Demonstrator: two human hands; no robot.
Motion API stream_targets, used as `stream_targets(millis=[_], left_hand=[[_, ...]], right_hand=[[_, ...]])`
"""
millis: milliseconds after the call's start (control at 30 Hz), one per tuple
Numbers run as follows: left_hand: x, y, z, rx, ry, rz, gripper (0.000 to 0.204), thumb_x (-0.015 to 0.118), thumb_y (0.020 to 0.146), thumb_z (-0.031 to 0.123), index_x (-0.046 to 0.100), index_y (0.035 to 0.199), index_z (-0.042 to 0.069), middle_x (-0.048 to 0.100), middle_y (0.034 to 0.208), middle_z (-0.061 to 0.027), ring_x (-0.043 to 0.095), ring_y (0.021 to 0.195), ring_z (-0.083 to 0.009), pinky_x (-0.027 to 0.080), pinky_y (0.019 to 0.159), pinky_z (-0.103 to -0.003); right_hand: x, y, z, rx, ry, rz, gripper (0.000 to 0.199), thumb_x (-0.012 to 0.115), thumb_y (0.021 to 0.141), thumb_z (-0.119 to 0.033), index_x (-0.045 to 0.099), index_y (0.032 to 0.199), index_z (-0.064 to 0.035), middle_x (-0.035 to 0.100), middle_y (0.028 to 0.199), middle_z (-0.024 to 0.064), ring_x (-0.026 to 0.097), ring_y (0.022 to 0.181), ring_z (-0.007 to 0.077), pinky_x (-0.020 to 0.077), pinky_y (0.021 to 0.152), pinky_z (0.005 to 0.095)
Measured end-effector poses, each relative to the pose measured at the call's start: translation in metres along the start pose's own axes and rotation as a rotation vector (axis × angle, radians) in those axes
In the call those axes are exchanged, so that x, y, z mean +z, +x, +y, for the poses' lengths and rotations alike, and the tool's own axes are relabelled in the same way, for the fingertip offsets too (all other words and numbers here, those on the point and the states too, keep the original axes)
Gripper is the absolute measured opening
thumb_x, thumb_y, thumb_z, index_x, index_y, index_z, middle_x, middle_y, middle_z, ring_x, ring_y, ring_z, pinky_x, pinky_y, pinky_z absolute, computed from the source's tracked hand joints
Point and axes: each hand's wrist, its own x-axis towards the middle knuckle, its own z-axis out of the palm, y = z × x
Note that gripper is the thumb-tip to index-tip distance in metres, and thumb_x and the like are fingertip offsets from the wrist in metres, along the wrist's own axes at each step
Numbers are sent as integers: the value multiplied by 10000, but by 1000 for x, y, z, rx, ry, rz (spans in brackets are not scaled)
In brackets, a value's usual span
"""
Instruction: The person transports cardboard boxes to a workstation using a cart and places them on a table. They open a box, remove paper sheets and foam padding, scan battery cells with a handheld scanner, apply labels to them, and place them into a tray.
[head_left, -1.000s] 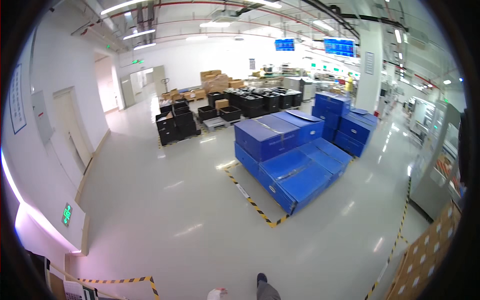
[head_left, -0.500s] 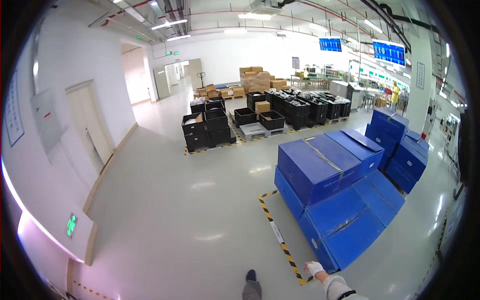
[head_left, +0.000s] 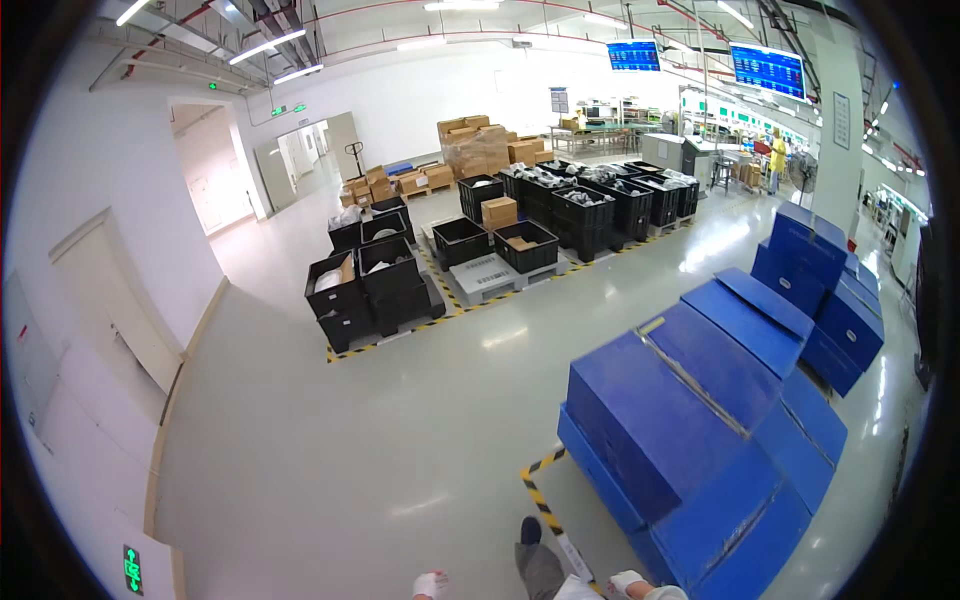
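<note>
My left hand (head_left: 430, 584), in a white glove with reddish patches, shows at the lower edge. Its fingers look loosely bent and apart, with nothing seen in them. Farther right, my right hand (head_left: 627, 582) in a white glove hangs open and empty beside the blue boxes; I cannot tell whether it touches them. The nearest is a large blue box (head_left: 640, 400) with tape along its top seam, lying on other blue boxes (head_left: 730, 520). My foot in a dark shoe (head_left: 531, 530) is on the grey floor between my hands.
Yellow-black floor tape (head_left: 540, 490) runs beside the blue boxes. More blue boxes (head_left: 805, 250) stand behind. Ahead are black crates (head_left: 370, 290), a grey pallet (head_left: 485, 275) and cardboard boxes (head_left: 475, 148). A person in yellow (head_left: 777, 160) stands far right. A white wall with a door (head_left: 120, 310) borders the left.
I have moved forward: the black crates and blue boxes appear nearer and larger. My left hand has come into view. My right hand now shows lower, nearer the bottom edge.
</note>
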Motion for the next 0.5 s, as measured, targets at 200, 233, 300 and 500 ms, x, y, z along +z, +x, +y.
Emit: stream_targets(millis=[200, 233, 300, 500], left_hand=[[-55, 156, 94, -256, -18, 175, 324, 537, 851, 321, 714, 911, 56, 702, 888, -88, 631, 801, -274, 509, 723, -417], [-63, 170, 111, -275, 71, 161, 317, 544, 844, 317, 715, 909, 58, 702, 890, -91, 632, 804, -277, 508, 727, -418], [-61, 205, 155, -303, 243, 115, 302, 558, 831, 309, 718, 904, 63, 703, 893, -98, 634, 811, -282, 508, 734, -421], [1, 393, 340, -233, 643, 18, 263, 600, 790, 286, 725, 889, 77, 705, 904, -117, 639, 833, -298, 508, 754, -430]], right_hand=[[-292, 214, -210, -310, -84, 288, 230, 505, 873, -264, 682, 921, -125, 669, 1006, 180, 634, 964, 339, 510, 834, 414], [-379, 205, -283, -157, 550, 278, 291, 475, 921, -278, 677, 1039, -105, 665, 1073, 172, 626, 988, 319, 494, 853, 373], [-519, 201, -376, -506, 897, 295, 424, 411, 996, -338, 607, 1190, -16, 658, 1125, 118, 600, 1042, 195, 444, 923, 327], [-774, 264, -465, -1665, 920, 209, 686, 324, 991, -541, 479, 1314, 45, 437, 1395, 205, 441, 1243, 437, 305, 1050, 537]])
